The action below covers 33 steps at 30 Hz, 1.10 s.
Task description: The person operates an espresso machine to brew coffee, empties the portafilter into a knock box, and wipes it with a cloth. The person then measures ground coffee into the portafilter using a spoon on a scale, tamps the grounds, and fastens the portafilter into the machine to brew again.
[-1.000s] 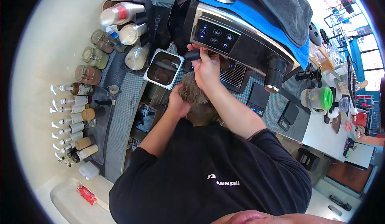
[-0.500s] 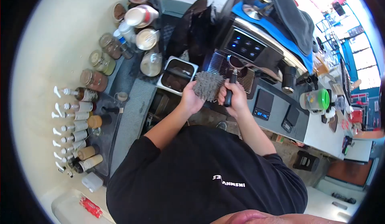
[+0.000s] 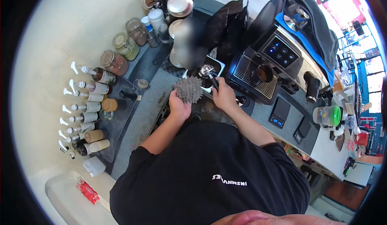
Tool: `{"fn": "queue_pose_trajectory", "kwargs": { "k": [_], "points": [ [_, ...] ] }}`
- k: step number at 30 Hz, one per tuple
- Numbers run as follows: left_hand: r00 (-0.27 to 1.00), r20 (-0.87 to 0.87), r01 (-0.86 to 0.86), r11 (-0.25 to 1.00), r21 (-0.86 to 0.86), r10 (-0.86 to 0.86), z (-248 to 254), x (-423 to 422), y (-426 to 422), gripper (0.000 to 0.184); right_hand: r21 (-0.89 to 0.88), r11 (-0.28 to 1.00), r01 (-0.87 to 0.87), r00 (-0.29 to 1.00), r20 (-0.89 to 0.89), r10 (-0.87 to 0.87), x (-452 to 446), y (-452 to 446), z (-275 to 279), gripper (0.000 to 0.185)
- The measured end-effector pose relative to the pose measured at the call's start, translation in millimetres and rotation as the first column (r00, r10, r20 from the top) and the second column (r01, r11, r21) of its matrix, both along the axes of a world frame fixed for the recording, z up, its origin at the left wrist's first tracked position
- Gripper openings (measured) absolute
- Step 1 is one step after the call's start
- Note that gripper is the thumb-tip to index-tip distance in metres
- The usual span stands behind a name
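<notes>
My left hand (image 3: 180,108) is closed around a grey, shaggy cleaning cloth (image 3: 188,90), held in front of the counter edge. My right hand (image 3: 225,98) grips the black handle of a portafilter (image 3: 214,81). Its metal head is tilted over a rectangular steel container (image 3: 221,68) with a dark inside; whether the head touches it I cannot tell. Right of the container stands an espresso machine (image 3: 300,61) with lit blue buttons and a slatted drip tray (image 3: 246,63). A dark, round cup-like thing (image 3: 264,74) shows above the tray.
Left, several pump bottles (image 3: 86,106) and glass jars (image 3: 115,61) line the wall. Black bags (image 3: 227,23) stand behind the container. Two scales, one a lit scale (image 3: 280,112), lie right of the machine, near a green-lidded tub (image 3: 327,116). A pale blur hides some jars.
The portafilter has moved from before the espresso machine to over the steel container, its head now tilted. My hands have drawn apart, the cloth staying in my left. The view has turned left.
</notes>
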State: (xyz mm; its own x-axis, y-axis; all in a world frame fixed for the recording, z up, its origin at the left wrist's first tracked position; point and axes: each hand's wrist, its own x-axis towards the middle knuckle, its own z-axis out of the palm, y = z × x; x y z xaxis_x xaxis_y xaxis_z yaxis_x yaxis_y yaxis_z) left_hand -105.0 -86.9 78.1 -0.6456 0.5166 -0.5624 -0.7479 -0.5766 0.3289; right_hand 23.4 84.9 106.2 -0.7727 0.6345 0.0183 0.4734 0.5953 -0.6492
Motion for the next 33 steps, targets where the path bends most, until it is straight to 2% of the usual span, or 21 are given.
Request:
{"fn": "queue_pose_trajectory", "kwargs": {
  "k": [4,7,8,11,12,15,19,20,23,24,27,31,32,33],
  "points": [
    [0.998,0.036,-0.043,0.999,-0.028,0.044,10,2,-6,0.056,0.036,0.999,-0.005,0.994,-0.107,0.009,1,-4,9,0.044],
    [0.999,0.026,-0.034,0.999,-0.017,0.034,4,0,-14,0.057,0.157,0.987,-0.019,0.953,-0.296,0.065,4,-8,17,0.048],
    [0.999,0.027,-0.044,0.999,-0.008,0.044,0,-1,-16,0.056,0.189,0.982,-0.022,0.951,-0.299,0.079,6,-6,3,0.049],
    [0.999,0.028,-0.038,0.999,0.019,0.037,-8,-2,-18,0.056,0.104,0.989,-0.102,0.99,0.108,0.09,13,4,-16,0.05],
    [0.999,0.023,-0.03,0.999,0.021,0.029,-6,-3,-19,0.057,0.12,0.988,-0.102,0.991,0.104,0.089,14,2,-12,0.051],
    [0.998,0.016,-0.058,0.998,-0.009,0.058,1,-8,-23,0.058,0.074,0.994,-0.077,0.996,-0.041,0.08,14,-4,-4,0.049],
    [0.997,-0.009,-0.072,0.997,0.0,0.072,1,-18,-24,0.058,0.158,0.987,-0.027,0.963,-0.261,0.068,9,-11,24,0.054],
    [0.997,-0.002,-0.078,0.997,-0.003,0.078,-1,-19,-24,0.058,0.248,0.969,-0.021,0.925,-0.363,0.113,5,-11,24,0.054],
    [0.996,0.005,-0.086,0.996,0.003,0.086,-1,-19,-21,0.058,0.19,0.982,-0.017,0.972,-0.228,0.061,4,-8,6,0.051],
    [0.997,-0.003,-0.082,0.997,0.011,0.082,2,-19,-20,0.058,0.154,0.985,-0.076,0.997,-0.02,0.08,5,-2,3,0.052],
    [0.996,-0.028,-0.083,0.996,0.025,0.084,10,-18,-18,0.058,0.199,0.971,-0.131,0.99,-0.025,0.139,4,4,-2,0.052],
    [0.996,-0.032,-0.084,0.996,0.005,0.084,14,-18,-24,0.057,0.171,0.985,-0.023,0.954,-0.291,0.073,3,-7,12,0.056],
    [0.996,-0.045,-0.072,0.997,0.008,0.072,13,-17,-23,0.057,0.23,0.973,-0.017,0.956,-0.28,0.083,3,-4,3,0.051],
    [0.997,-0.059,-0.058,0.998,0.01,0.059,12,-16,-23,0.056,0.18,0.983,-0.045,0.984,-0.161,0.074,3,-1,0,0.049]
  ]
}}
